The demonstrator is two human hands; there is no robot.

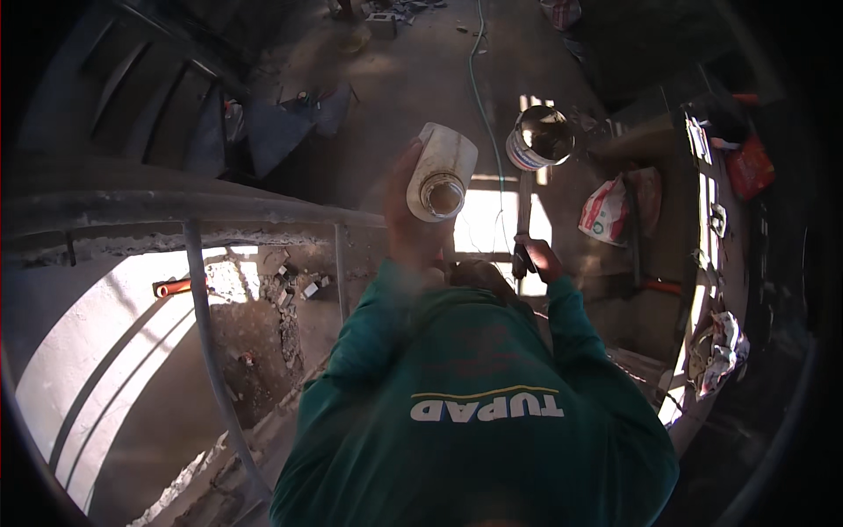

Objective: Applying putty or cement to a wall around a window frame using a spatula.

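Observation:
My left hand (406,195) is closed round the side of a dirty off-white plastic bottle (443,156). The bottle is raised in front of me, and its round uncapped mouth is turned up toward my view. Further right and lower, my right hand (541,257) has its fingers curled on a short dark thing (522,262), whose kind is too dim to make out. Beyond that hand stands a pale bucket (524,155) with a dark inside; it is apart from both hands.
A grey metal railing (200,208) runs along my left, with rubble (288,290) and an orange pipe (173,287) past it. Ahead, a thin green hose (477,77) crosses the floor. To the right lie a red-and-white sack (606,212) and a red bag (749,167).

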